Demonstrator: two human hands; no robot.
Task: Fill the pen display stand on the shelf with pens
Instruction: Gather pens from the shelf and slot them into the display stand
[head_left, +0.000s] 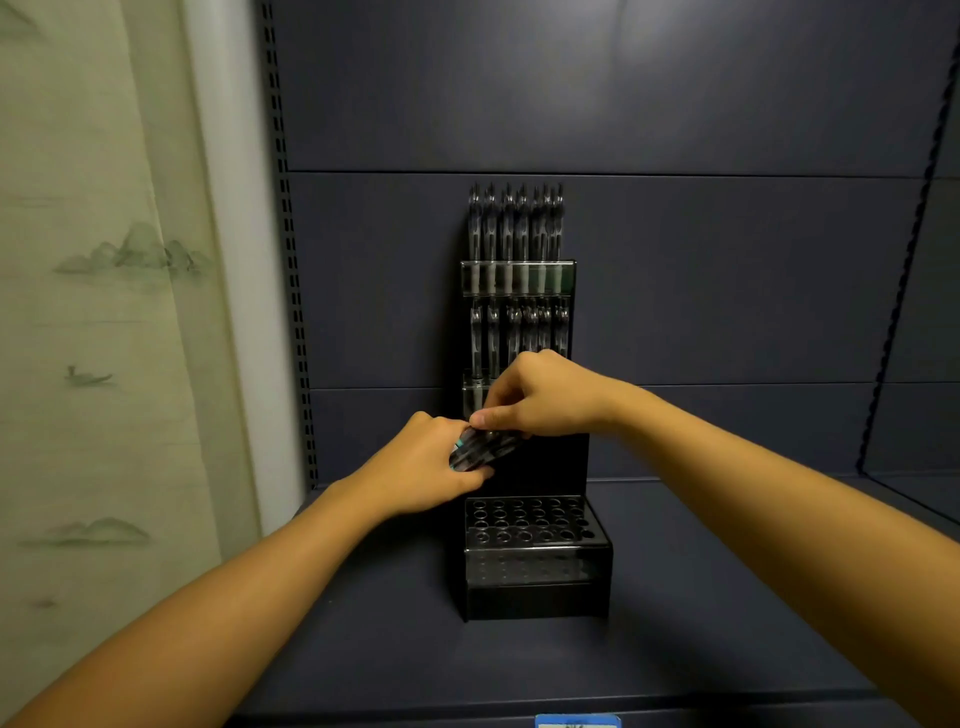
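A black tiered pen display stand (535, 597) sits on the dark shelf against the back panel. Its top tier holds several pens (514, 223) and so does the middle tier (519, 332). The front tier (530, 519) shows rows of bare round holes. My left hand (431, 467) grips a bundle of dark pens (480, 449) in front of the stand. Just above it, my right hand (540, 400) pinches a pen of that bundle between thumb and fingers.
The dark shelf board (727, 597) stretches to both sides of the stand. A slotted upright (291, 260) runs along the left edge, with a pale printed curtain (104, 312) beyond it. A blue label (576, 721) sits on the shelf's front lip.
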